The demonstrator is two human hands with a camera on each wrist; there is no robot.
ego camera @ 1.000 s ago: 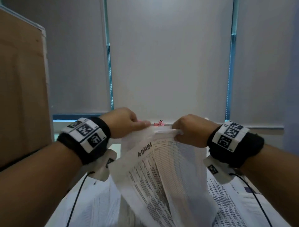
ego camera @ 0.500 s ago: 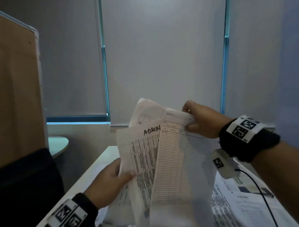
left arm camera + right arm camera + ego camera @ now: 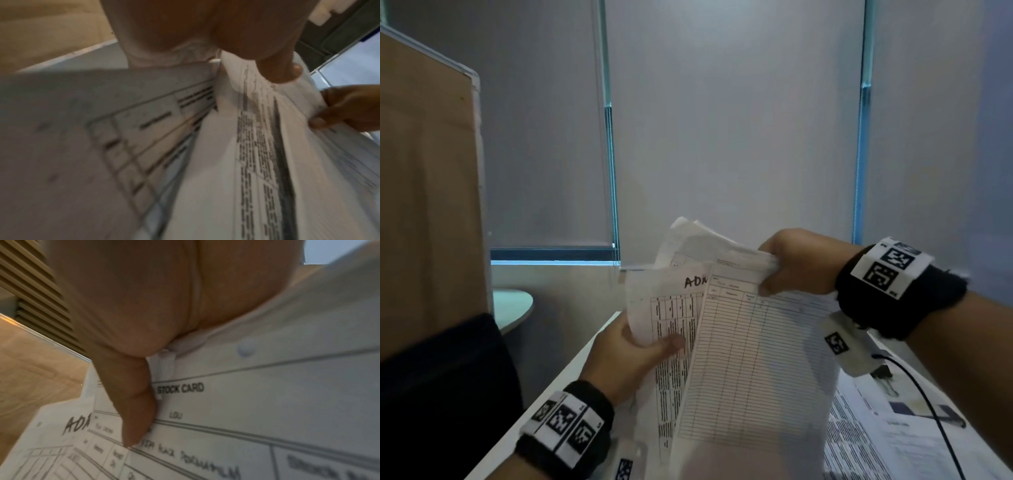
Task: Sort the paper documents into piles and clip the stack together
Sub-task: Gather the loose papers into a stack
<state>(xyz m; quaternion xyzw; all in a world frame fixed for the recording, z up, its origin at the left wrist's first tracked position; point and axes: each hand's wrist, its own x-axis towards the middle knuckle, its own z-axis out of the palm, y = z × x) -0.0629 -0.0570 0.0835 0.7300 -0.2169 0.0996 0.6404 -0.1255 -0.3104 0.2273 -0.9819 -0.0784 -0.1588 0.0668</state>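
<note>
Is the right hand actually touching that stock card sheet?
Touching. The right wrist view shows the right hand's thumb pressed onto the stock card.

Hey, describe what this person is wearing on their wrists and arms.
Each wrist carries a black fabric band wrapped by a white strip printed with square black-and-white markers. A small white tagged unit hangs beneath the right band, trailing a thin black cable. Forearms are bare, no sleeves.
</note>
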